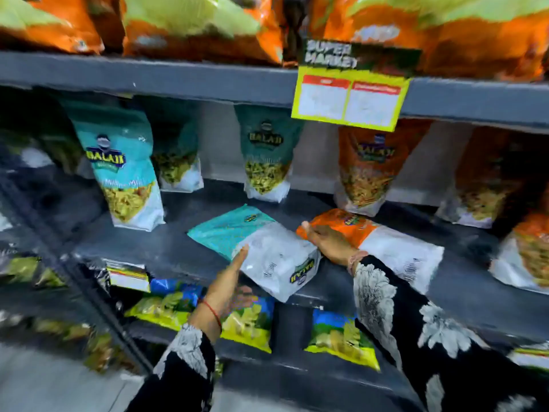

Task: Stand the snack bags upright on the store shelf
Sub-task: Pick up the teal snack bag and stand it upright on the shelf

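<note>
left fingers: I see them straight and together, flat against the near-left edge of the teal bag [258, 248], not wrapped round it; left hand [227, 288] comes in from below the shelf lip.
right fingers: I see them spread over the top corner of the orange bag [374, 245], pressing, not clearly pinching; right hand [328, 242] sits in the gap between the two bags.
teal bag: lies flat on the middle shelf [166, 251], white base hanging past the front edge toward me, teal top toward the back.
long axis: runs front-right to back-left, slanted.
orange bag: flat too, just right of teal, nearly touching.
nearer hand: left for teal, I judge; lift the far end.
standing neighbours: upright teal bag [123, 171] behind left.
</note>
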